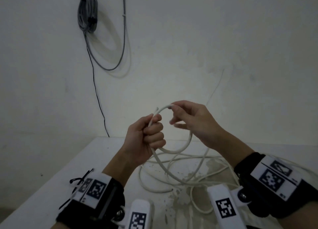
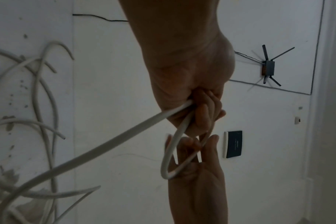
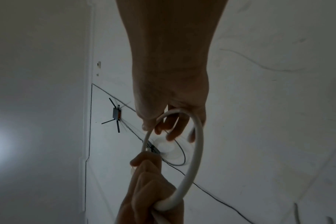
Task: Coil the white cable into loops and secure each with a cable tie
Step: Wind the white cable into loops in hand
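Observation:
My left hand grips the white cable in a fist above the table. From that fist the cable arcs up into one small round loop. My right hand pinches the top of the loop between thumb and forefinger, its other fingers loosely spread. The rest of the cable lies in loose tangles on the table below. The left wrist view shows the left hand closed round two strands of the cable. In the right wrist view the loop runs between both hands. Black cable ties lie by my left wristband.
The white table has a stained patch under the tangle and its far edge meets the wall. A grey cable coil hangs on the wall, with a thin black wire running down. A router is mounted on another wall.

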A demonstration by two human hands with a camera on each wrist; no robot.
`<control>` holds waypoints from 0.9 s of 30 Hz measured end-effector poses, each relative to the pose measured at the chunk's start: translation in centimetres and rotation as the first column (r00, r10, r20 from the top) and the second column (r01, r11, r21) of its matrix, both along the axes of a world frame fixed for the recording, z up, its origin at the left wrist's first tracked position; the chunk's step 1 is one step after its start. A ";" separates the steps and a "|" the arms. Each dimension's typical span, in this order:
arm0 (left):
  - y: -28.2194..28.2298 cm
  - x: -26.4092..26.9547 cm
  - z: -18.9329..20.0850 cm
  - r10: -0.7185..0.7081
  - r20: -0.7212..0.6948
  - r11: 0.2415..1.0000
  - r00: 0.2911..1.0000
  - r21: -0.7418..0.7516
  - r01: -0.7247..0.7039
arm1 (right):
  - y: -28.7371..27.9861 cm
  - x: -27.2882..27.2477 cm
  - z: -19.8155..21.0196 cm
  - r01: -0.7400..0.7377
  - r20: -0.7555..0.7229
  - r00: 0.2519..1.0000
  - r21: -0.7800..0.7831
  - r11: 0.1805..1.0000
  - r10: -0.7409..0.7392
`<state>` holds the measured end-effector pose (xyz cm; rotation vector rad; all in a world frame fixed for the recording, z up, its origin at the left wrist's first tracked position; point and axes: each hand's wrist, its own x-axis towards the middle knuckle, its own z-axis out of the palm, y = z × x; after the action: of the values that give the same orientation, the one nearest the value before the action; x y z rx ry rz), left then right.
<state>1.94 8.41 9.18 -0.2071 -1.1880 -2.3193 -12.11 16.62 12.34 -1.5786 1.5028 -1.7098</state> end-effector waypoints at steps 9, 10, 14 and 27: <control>0.0 0.7 1.0 0.241 0.325 0.921 0.915 -0.375 -0.109 | 0.7 -1.0 0.3 0.123 0.008 0.992 -0.073 0.990 -0.123; 0.0 0.6 1.2 0.252 0.344 0.915 0.905 -0.390 -0.106 | 0.7 -1.1 0.3 0.128 0.017 0.992 -0.073 0.989 -0.127; 0.6 0.3 1.4 0.310 0.389 0.892 0.867 -0.434 -0.125 | 0.8 -0.5 0.0 0.154 0.019 0.988 -0.087 0.984 -0.153; -0.7 1.7 3.3 0.454 0.008 0.889 0.891 -0.072 -0.453 | 1.9 -0.1 -6.7 -0.212 -0.250 0.899 0.473 0.855 0.360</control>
<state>3.61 7.72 12.50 0.0735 -1.1810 -1.8770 -12.23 18.54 5.69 -1.7816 1.5569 -0.8893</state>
